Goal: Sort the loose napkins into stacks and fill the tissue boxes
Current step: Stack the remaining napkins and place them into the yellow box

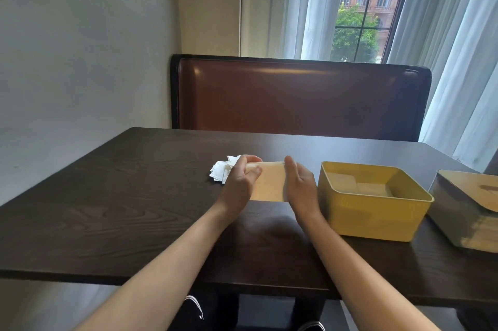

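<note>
A pale stack of napkins stands on edge on the dark table between my two hands. My left hand grips its left end with curled fingers. My right hand presses flat against its right side, fingers straight. Behind my left hand lies a small heap of loose white napkins. To the right sits an open yellow tissue box with some napkins lying flat inside.
A second box with a pale lid lies at the right edge of the table. A brown leather bench back stands behind the table, with a window and curtains beyond. A wall runs along the left.
</note>
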Demonstrator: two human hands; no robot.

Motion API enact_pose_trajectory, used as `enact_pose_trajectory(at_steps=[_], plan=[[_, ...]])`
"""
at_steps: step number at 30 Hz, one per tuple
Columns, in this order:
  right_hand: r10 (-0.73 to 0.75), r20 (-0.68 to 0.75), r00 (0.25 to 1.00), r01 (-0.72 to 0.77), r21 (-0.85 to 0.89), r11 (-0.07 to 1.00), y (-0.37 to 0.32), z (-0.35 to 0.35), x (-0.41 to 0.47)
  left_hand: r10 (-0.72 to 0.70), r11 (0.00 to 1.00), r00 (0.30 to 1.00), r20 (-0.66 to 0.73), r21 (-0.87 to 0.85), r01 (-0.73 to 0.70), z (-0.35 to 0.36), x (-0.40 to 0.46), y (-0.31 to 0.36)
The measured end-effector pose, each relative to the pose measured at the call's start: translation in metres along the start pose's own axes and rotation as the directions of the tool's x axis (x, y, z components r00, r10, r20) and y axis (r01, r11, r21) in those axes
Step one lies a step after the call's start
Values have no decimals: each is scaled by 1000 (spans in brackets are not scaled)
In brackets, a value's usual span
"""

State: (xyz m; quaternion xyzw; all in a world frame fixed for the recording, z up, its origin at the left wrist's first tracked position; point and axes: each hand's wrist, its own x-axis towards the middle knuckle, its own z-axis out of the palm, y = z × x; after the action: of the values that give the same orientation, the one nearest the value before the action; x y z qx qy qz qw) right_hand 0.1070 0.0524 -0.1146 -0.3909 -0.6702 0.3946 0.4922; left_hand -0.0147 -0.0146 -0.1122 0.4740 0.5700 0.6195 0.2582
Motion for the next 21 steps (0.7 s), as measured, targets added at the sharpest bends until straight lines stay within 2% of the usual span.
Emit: enact_pose_trajectory(at_steps=[2, 5, 8, 12, 14, 17, 21], plan=[[-21, -27, 999, 21, 0, 1000, -12, -5, -3, 17, 1000, 998, -54, -5, -18, 3, -1, 11], [-49, -39, 998, 50, 33, 998, -35, -13, -10, 128, 990, 970, -206, -27, -136, 10, 1, 34], [-53, -27, 998, 55, 55, 997, -59, -26, -17, 197, 976, 944, -264, -35, -213, 19, 2, 53], [-28, -29, 999, 32, 132, 991, -84, -46, -21, 199, 975, 920, -337, -30, -222, 32, 4, 66], [-52, -1, 999, 52, 141, 989, -88, -53, -22, 147, 983, 918, -368, -51, -178, 40, 6, 72], [-95, -8, 995, 95, 92, 991, -88, -69, -20, 36, 995, 942, -333, -75, -65, 54, 7, 85], [-106, -53, 993, 106, 6, 994, -89, -101, -11, 32, 996, 994, -100, -80, -40, 70, 3, 94]])
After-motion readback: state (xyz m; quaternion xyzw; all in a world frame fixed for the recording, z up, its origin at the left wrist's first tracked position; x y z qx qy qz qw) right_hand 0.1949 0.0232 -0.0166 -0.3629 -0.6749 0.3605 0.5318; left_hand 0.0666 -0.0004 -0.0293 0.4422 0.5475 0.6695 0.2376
